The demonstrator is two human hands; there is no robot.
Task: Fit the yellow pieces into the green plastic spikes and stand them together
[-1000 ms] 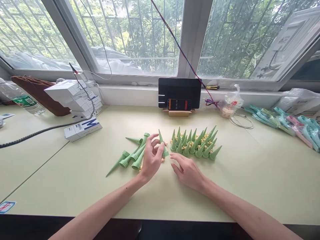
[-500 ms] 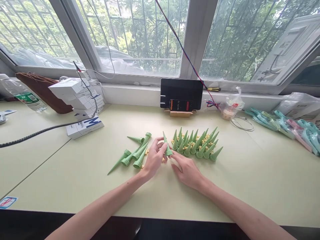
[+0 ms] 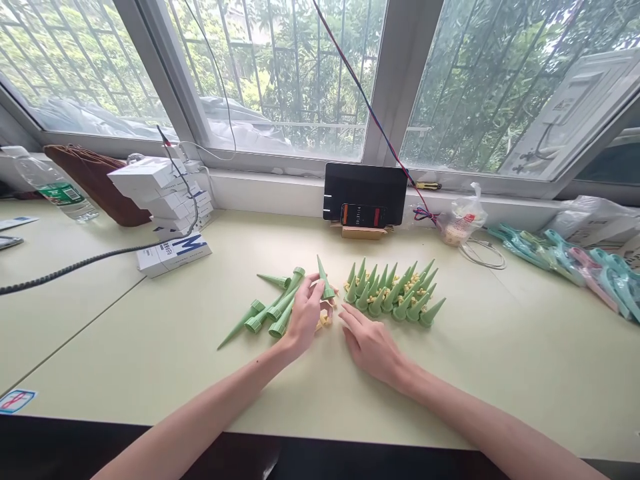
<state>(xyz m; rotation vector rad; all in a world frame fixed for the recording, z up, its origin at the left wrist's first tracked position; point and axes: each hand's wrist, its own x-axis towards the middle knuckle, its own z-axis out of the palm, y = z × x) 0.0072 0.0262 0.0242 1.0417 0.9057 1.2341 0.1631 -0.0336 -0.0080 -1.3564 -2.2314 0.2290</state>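
My left hand (image 3: 303, 315) pinches a green plastic cone spike (image 3: 324, 280) and holds it upright, tip up, over a few small yellow parts (image 3: 325, 318) on the pale green table (image 3: 150, 347). Left of that hand lies a loose heap of green spikes (image 3: 270, 308) on their sides. Right of it stands a tight cluster of upright green spikes with yellow bits (image 3: 393, 291). My right hand (image 3: 367, 340) rests palm down on the table just before that cluster, fingers stretched toward the yellow parts, holding nothing.
A phone on a small stand (image 3: 362, 216) leans on a black panel at the window sill. White boxes (image 3: 160, 193), a water bottle (image 3: 55, 187) and a black cable (image 3: 75, 265) lie to the left. A plastic bag (image 3: 463, 219) and coloured clips (image 3: 575, 257) sit on the right.
My left hand has lifted the spike slightly and shifted it back from my right hand, which has flattened on the table. The view has tilted a little.
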